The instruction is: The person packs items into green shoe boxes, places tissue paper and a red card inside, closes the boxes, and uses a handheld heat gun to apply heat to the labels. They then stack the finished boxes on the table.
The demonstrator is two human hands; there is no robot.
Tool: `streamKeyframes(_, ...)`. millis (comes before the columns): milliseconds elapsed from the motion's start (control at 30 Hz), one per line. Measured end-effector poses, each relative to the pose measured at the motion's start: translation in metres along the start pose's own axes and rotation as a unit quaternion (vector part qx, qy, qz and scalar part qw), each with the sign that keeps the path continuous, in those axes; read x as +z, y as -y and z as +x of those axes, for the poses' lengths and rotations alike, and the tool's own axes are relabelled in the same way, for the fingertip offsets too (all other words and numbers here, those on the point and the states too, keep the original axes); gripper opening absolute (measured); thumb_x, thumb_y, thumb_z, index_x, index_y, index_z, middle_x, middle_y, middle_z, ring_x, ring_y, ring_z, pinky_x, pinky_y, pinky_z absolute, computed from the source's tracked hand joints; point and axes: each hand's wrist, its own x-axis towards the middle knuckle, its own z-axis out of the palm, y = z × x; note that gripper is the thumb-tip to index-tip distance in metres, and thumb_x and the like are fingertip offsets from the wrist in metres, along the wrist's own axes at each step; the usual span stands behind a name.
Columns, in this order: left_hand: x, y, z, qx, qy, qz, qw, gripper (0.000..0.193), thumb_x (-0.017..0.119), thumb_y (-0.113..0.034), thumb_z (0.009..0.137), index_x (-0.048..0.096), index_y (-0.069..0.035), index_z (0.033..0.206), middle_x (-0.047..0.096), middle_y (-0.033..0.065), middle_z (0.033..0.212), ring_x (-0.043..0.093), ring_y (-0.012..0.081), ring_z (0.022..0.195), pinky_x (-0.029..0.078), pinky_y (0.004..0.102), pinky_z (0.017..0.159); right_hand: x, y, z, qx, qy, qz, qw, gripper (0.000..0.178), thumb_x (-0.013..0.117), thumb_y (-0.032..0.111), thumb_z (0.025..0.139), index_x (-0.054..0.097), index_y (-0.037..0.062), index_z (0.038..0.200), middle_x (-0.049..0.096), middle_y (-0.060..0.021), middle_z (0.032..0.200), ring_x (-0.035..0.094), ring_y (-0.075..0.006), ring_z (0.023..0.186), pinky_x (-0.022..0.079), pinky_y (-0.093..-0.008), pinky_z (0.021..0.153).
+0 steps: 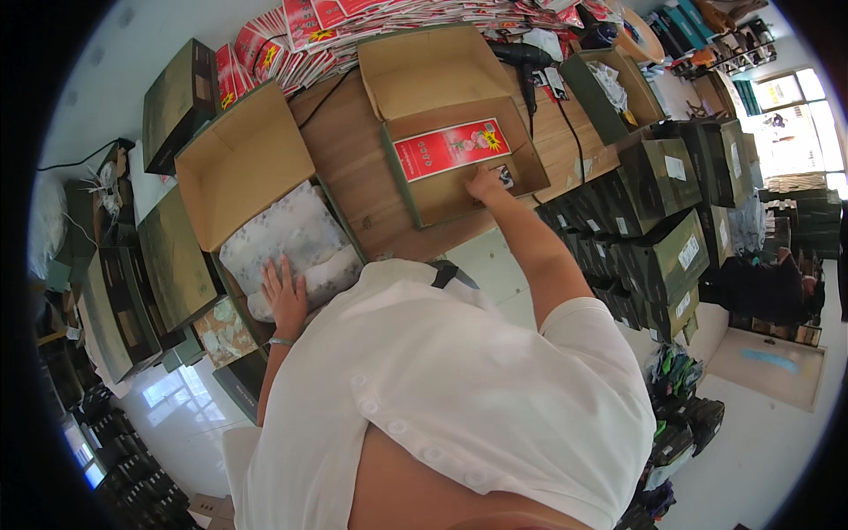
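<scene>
My left hand [283, 296] lies with its fingers spread on white, grey-patterned wrapping paper [287, 237], which covers the contents of an open shoebox [243, 172] on the left. My right hand [484, 184] reaches into a second open shoebox [442, 205], near its front right corner. Its curled fingers are at a small dark card [505, 177] with a pale patch and seem to pinch its edge; the fingertips are partly hidden. Behind that hand, a flat red printed packet [450, 150] with a white border lies along the bottom of the same box.
Red printed packets [389, 31] are heaped along the table's back. A black hair dryer [523, 60] with a cord lies behind the right box. Beyond it stands a green box [609, 93] with crumpled plastic. Stacked shoeboxes [654, 238] rise on the right, more boxes [177, 256] at left.
</scene>
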Motion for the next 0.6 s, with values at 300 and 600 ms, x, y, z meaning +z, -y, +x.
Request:
streamKeyframes(300,-0.022,-0.047,0.013,-0.016,-0.15,-0.285,0.947,0.042,0.046,-0.033,0.102,0.053,-0.008,0.135,0.049,0.0144,0.139,0.047,0.0277,0.127,0.033,0.0433,0.109,-0.067,0.01,-0.033,-0.227,0.063,0.262,0.936,0.016,0.062,0.003,0.085,0.072,0.0027,0.098,0.07,-0.0101,0.098,0.067,-0.0187,0.089,0.051,-0.0301,0.08)
streamKeyframes(600,-0.116,-0.244,0.047,-0.088,0.161,-0.77,0.611,0.034,0.064,-0.022,0.096,0.058,-0.004,0.124,0.066,0.0078,0.115,0.064,0.0161,0.098,0.052,0.0312,0.086,-0.125,0.077,-0.188,-0.292,0.361,0.587,0.663,0.02,0.061,0.0,0.091,0.055,0.0037,0.109,0.061,-0.0011,0.097,0.058,-0.0094,0.093,0.049,-0.0264,0.082)
